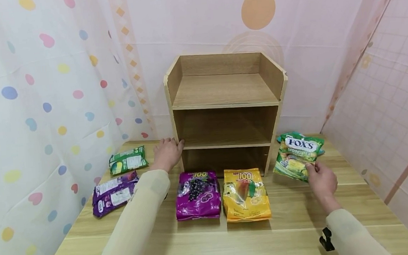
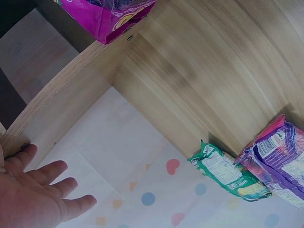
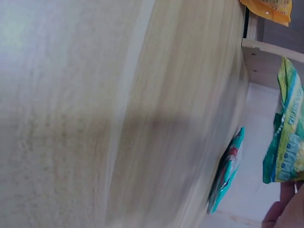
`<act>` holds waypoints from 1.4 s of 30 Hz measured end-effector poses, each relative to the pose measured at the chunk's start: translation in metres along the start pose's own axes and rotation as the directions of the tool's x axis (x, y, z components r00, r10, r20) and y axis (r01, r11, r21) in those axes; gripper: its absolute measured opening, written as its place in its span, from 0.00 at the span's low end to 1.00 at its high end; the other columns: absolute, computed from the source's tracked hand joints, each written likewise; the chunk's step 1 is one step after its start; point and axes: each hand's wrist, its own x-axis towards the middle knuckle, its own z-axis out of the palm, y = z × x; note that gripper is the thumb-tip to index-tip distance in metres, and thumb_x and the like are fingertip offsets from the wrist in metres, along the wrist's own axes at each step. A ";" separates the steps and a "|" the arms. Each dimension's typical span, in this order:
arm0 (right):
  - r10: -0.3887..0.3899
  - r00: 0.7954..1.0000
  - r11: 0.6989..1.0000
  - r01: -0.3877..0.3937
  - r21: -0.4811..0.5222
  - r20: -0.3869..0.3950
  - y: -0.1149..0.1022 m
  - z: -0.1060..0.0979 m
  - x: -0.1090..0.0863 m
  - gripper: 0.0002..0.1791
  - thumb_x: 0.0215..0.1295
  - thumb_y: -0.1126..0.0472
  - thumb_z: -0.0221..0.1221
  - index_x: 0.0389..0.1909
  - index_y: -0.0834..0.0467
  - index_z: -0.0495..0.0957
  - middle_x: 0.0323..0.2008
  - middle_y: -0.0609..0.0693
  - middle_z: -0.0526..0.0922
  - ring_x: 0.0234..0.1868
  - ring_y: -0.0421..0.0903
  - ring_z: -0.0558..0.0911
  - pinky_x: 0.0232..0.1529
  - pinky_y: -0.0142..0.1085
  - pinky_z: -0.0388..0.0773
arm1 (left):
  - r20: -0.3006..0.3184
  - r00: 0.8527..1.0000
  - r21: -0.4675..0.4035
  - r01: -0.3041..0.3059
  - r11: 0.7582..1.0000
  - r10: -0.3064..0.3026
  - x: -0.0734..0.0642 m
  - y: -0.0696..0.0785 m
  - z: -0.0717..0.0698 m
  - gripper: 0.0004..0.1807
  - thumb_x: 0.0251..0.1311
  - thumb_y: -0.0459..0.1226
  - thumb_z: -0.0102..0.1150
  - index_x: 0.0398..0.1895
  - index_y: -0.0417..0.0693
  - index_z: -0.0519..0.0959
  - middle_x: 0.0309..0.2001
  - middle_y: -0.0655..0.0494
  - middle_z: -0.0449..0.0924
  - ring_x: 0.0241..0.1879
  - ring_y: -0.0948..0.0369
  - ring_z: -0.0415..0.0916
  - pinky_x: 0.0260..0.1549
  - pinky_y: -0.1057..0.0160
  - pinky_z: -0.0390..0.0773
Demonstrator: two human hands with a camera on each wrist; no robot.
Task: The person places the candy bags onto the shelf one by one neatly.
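Fox's bag, one: green, in the right hand, raised over the table to the right of the shelf, front label up, tilted. Thumb and fingers pinch its lower right edge.

Shelf, one: wooden, three tiers, upright at the back of the table. Left hand at its left side, fingers extended and spread, grasping nothing, touching the side panel.

Magenta bag, one: Lot 100, grape picture, just in front of the shelf.

Yellow bag, one: Lot 100, just right of the magenta bag.

Teal bag, one: on the table behind Fox's bag, mostly hidden by it in the head view.

Green bag and violet bag, one each: left of the shelf, near each other.

Clip, one: black, by the right sleeve.
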 end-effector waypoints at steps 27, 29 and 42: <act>-0.109 0.909 0.944 0.222 0.244 -0.402 -0.029 0.007 -0.004 0.11 0.69 0.61 0.60 0.36 0.68 0.82 0.35 0.63 0.87 0.27 0.16 0.67 0.30 0.32 0.63 | -0.009 1.000 0.019 -0.019 1.000 0.019 0.002 0.002 0.003 0.34 0.79 0.53 0.29 0.66 0.33 0.70 0.69 0.35 0.63 0.73 0.39 0.51 0.65 0.30 0.49; -0.114 0.900 0.935 0.240 0.260 -0.420 -0.031 0.006 -0.005 0.11 0.69 0.63 0.60 0.37 0.69 0.82 0.37 0.63 0.87 0.29 0.15 0.68 0.31 0.29 0.63 | -0.004 1.000 0.018 -0.020 1.000 0.020 0.002 0.002 0.003 0.34 0.79 0.52 0.30 0.67 0.34 0.70 0.70 0.35 0.63 0.73 0.38 0.50 0.65 0.29 0.48; -0.169 0.843 0.874 0.368 0.317 -0.511 -0.048 0.004 -0.007 0.09 0.67 0.66 0.62 0.38 0.70 0.84 0.37 0.64 0.86 0.36 0.14 0.74 0.39 0.18 0.67 | 0.002 1.000 0.016 -0.016 1.000 0.016 0.001 0.001 0.001 0.34 0.79 0.52 0.29 0.68 0.33 0.68 0.70 0.34 0.62 0.73 0.38 0.50 0.65 0.29 0.47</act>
